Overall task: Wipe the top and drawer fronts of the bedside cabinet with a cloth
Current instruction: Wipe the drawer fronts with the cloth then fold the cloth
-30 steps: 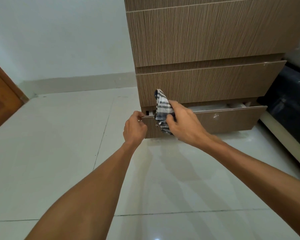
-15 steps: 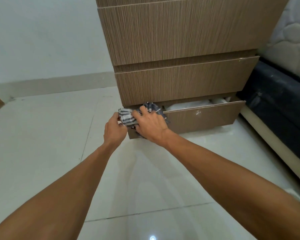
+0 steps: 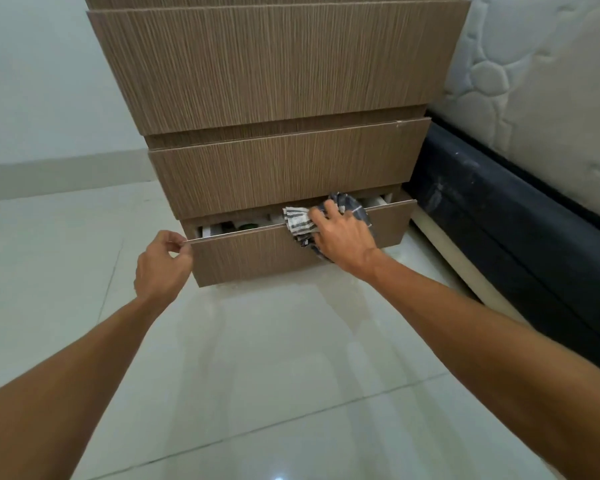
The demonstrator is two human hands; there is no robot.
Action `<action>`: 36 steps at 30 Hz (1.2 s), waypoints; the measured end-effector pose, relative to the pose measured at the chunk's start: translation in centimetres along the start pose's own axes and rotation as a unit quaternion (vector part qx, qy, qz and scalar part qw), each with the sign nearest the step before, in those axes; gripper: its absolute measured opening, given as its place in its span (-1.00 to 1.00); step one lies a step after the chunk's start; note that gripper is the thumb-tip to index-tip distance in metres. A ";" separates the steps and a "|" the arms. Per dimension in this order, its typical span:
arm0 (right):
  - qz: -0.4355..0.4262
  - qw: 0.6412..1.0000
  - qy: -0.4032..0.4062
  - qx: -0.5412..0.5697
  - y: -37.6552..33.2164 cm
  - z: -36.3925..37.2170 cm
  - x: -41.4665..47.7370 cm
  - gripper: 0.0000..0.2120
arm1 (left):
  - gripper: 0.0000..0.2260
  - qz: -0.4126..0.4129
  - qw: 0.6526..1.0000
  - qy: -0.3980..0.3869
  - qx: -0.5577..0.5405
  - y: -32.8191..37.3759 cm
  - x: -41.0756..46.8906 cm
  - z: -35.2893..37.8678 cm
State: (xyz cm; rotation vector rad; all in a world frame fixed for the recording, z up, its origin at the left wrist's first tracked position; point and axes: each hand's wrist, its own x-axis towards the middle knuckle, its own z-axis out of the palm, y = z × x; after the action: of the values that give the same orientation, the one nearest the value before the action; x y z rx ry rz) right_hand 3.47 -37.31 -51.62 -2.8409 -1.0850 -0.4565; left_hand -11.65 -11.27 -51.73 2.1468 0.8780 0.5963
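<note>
The brown wood-grain bedside cabinet fills the upper middle of the head view, with three drawer fronts. Its bottom drawer is pulled out a little, and small items show inside. My left hand pinches the top left corner of that drawer front. My right hand presses a crumpled striped grey-and-white cloth against the upper right part of the same front, the cloth draped over its top edge. The cabinet top is out of view.
A white quilted mattress on a dark bed base stands close to the right of the cabinet. Glossy pale floor tiles spread below my arms. A white wall with a skirting board runs behind on the left.
My right hand has slid the cloth from the left end of the bottom drawer front to its right part. My left hand stays at the left corner. The view has shifted right.
</note>
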 end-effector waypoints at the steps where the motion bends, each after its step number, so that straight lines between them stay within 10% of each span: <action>1: 0.005 1.000 0.003 -0.001 0.9 0.1 -0.2 -0.64 | -0.93 0.001 1.000 0.002 0.003 0.0 0.0 0.1; 15: 0.186 0.981 -0.046 0.021 13.6 -1.3 -2.8 -0.46 | -0.88 0.010 1.000 0.008 0.008 0.4 -0.4 0.0; 21: 0.358 0.919 0.100 0.136 9.6 -2.0 -5.6 -0.75 | -0.88 -0.001 1.000 0.009 -0.008 0.5 -0.5 -0.3; 24: 0.508 0.777 0.130 0.347 3.8 -0.9 -6.4 -0.73 | -0.87 -0.020 0.999 0.015 -0.021 1.0 -0.7 -0.3; 30: 0.500 0.278 -0.050 0.819 -11.1 3.4 -3.8 -0.70 | -0.86 -0.046 0.998 0.014 -0.030 1.5 -0.5 -0.6; 36: 0.455 0.136 -0.070 0.877 -21.2 0.3 2.8 -0.54 | -0.83 -0.051 0.997 -0.004 -0.050 1.1 0.1 -0.6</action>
State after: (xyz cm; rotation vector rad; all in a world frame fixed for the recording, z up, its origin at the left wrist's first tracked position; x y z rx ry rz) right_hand -8.44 -19.55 -52.01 -0.5618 0.5039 0.7756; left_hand -11.56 -11.50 -50.51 2.0016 0.9279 0.5689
